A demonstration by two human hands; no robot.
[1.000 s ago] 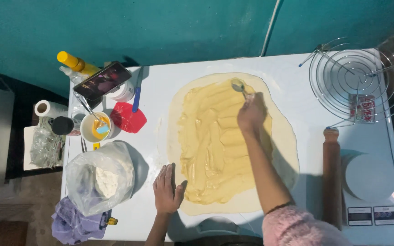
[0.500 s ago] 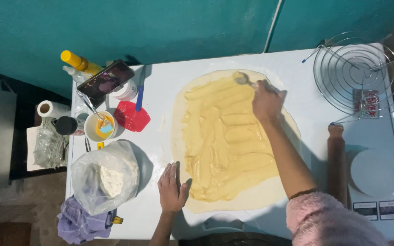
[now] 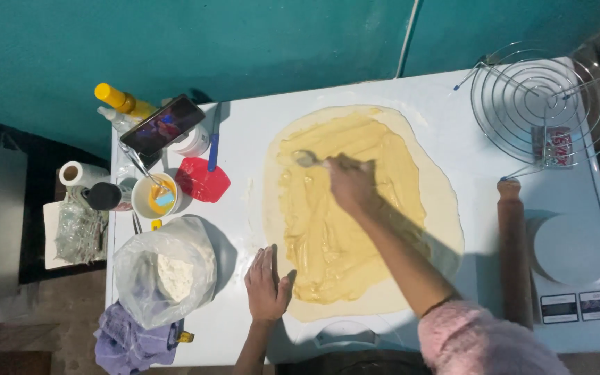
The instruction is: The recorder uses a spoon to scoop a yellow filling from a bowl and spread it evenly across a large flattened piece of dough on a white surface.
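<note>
While right hand (image 3: 351,182) grips spoon (image 3: 307,159), fingers curled round handle, bowl drags through yellow cream (image 3: 335,208) at upper left of rolled dough sheet (image 3: 439,208). Left hand (image 3: 266,285) flat, fingers together, pressed on white table (image 3: 244,208) against dough's lower left edge. Further out: flour bag (image 3: 166,271) left, red scraper (image 3: 203,179), cup (image 3: 154,196), rolling pin (image 3: 515,250) right, wire rack (image 3: 543,104) beyond.

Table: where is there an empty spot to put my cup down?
Bare white table lies between the dough and the wire rack, and between dough and rolling pin. The left edge is crowded: flour bag, bowl, red scraper, phone.
</note>
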